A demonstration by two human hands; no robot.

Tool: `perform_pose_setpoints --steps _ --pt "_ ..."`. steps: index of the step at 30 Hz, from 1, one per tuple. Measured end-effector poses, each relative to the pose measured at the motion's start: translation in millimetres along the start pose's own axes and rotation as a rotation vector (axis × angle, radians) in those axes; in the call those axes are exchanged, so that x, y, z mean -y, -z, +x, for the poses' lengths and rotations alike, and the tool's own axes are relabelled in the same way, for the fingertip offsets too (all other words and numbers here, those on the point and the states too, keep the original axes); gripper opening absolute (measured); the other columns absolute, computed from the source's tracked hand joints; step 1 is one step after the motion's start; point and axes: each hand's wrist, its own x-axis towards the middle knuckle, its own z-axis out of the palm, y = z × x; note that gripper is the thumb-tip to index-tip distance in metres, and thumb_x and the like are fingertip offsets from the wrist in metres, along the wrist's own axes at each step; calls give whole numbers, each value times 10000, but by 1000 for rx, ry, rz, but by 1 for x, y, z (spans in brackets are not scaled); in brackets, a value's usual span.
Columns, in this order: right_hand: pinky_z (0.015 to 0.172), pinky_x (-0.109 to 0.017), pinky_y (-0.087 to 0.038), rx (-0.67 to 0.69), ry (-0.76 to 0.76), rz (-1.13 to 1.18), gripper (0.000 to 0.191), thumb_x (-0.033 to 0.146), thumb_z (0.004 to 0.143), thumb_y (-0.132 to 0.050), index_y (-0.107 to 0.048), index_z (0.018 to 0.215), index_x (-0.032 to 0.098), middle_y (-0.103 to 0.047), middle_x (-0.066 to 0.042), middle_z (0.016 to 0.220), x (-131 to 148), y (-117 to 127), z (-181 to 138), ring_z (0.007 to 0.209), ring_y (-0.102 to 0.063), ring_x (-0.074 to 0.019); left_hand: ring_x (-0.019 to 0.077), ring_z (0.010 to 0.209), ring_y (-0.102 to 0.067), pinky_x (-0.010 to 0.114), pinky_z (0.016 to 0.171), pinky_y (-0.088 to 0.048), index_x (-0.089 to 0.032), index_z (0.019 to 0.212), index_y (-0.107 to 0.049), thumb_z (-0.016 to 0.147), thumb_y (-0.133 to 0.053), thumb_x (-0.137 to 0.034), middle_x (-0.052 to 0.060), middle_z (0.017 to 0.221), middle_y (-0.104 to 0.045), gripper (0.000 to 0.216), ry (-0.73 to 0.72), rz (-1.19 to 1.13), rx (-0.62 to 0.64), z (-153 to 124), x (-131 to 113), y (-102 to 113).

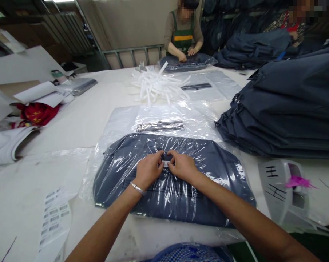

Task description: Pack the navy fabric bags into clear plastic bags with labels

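A folded dark blue garment in a clear plastic bag [208,171] lies on the white table [79,120] in front of me. My left hand [148,169], with a silver bracelet at the wrist, and my right hand [182,165] meet at the middle of the bag's upper part. Both pinch a small white sticker [166,161] against the plastic, fingertips almost touching. Empty clear bags [159,120] with a dark printed strip lie flat just beyond the packed one.
A tall stack of folded dark garments [287,109] fills the right side. A grey tape dispenser [287,193] sits at the near right, a barcode label sheet [54,214] at the near left. White plastic strips [156,85] lie mid-table. A person in a green apron [182,32] works at the far end.
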Motion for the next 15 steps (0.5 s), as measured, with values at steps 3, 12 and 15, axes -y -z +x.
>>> perform_pose_setpoints --steps 3,12,15 --pt "659 -290 -402 -11 23 -76 387 307 866 -583 -508 1245 279 -725 10 904 2 -2 0 864 -673 -222 192 897 -649 266 656 -425 -273 1278 -535 849 -615 -235 1 940 -702 438 4 -2 -7 1 1 -1" --pt "762 -331 -507 -61 193 -266 231 260 959 -459 -603 1138 232 -657 -67 1156 -9 13 -39 927 -659 -218 277 1313 -471 477 1088 -387 -253 1175 -659 965 -466 -289 57 1434 -532 287 -419 117 -55 -15 5 -1" --pt "1022 -406 -439 -217 221 -241 277 247 960 -444 -623 1168 211 -614 -83 1300 -49 21 -78 1157 -586 -238 297 1449 -294 587 1181 -205 -290 1281 -603 974 -449 -374 41 1525 -432 353 -387 149 -106 -32 32 9"
